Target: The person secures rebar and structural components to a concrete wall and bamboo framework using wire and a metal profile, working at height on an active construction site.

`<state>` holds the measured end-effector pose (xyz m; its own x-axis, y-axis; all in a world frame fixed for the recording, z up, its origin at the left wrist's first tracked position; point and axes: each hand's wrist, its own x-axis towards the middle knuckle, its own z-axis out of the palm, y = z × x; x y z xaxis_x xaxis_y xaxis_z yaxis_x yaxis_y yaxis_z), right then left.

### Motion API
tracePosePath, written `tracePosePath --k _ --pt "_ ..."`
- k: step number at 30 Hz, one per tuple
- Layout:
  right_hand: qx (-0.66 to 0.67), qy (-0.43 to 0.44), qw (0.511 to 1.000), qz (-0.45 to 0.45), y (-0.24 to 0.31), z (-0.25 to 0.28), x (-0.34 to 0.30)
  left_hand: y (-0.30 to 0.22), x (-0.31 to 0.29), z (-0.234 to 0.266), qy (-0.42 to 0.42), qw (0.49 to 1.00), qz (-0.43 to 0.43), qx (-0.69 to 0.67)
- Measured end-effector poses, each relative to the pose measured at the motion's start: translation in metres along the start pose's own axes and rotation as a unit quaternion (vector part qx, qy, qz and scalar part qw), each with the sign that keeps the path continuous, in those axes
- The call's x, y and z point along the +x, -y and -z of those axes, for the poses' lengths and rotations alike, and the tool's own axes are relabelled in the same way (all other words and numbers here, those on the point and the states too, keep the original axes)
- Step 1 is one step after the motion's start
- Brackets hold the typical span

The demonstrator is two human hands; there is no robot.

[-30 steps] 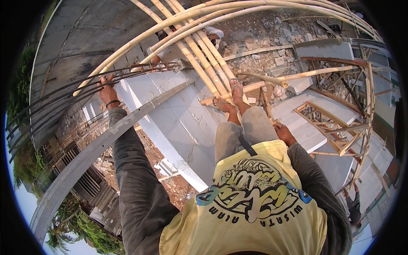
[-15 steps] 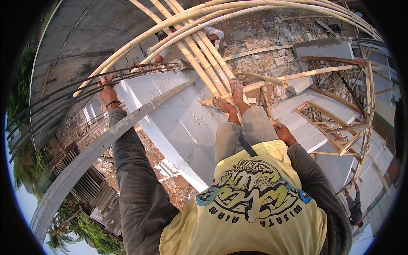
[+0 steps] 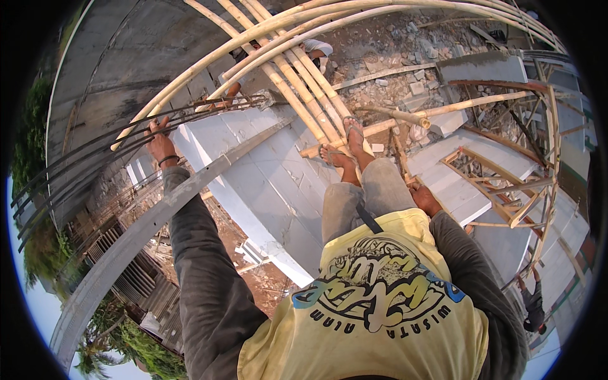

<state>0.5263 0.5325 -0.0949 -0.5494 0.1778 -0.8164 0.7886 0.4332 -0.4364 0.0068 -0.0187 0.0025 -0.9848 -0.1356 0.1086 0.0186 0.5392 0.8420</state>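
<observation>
My left hand (image 3: 162,143), with a dark band at its wrist, is closed around a bundle of long dark steel reinforcing bars (image 3: 88,161) at the upper left. The bars run from the left rim to the top of a pale block wall (image 3: 253,161). Beside my bent knee, my right hand (image 3: 425,198) is closed at the lower end of a thin wooden pole (image 3: 400,155); its fingertips are partly hidden. My sandalled feet (image 3: 345,152) rest on bamboo poles (image 3: 304,95) laid side by side.
Curved bamboo rails (image 3: 247,41) cross above. Below them, another person (image 3: 316,48) is partly hidden, a hand near the bars' far ends. A grey beam (image 3: 158,212) passes by my left arm. Rubble (image 3: 386,57) lies below; wooden framing (image 3: 497,183) stands right. A second person (image 3: 534,304) is farther off.
The bars' left ends sit slightly lower, and my left hand has shifted slightly with them. My right hand keeps its place beside the knee.
</observation>
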Motion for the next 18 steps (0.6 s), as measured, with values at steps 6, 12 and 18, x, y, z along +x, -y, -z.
tracePosePath --k 6,12,18 --pt "-0.012 0.027 0.999 -0.032 0.010 -0.008 0.021 -0.010 -0.002 -0.012 0.011 0.998 0.050 -0.039" --pt "-0.150 0.106 0.980 -0.079 -0.012 -0.093 0.132 -0.010 0.004 -0.020 -0.030 0.999 0.040 -0.013" --pt "-0.238 0.039 0.954 -0.177 0.087 -0.094 0.113 -0.014 -0.002 -0.027 -0.054 0.996 -0.031 0.067"
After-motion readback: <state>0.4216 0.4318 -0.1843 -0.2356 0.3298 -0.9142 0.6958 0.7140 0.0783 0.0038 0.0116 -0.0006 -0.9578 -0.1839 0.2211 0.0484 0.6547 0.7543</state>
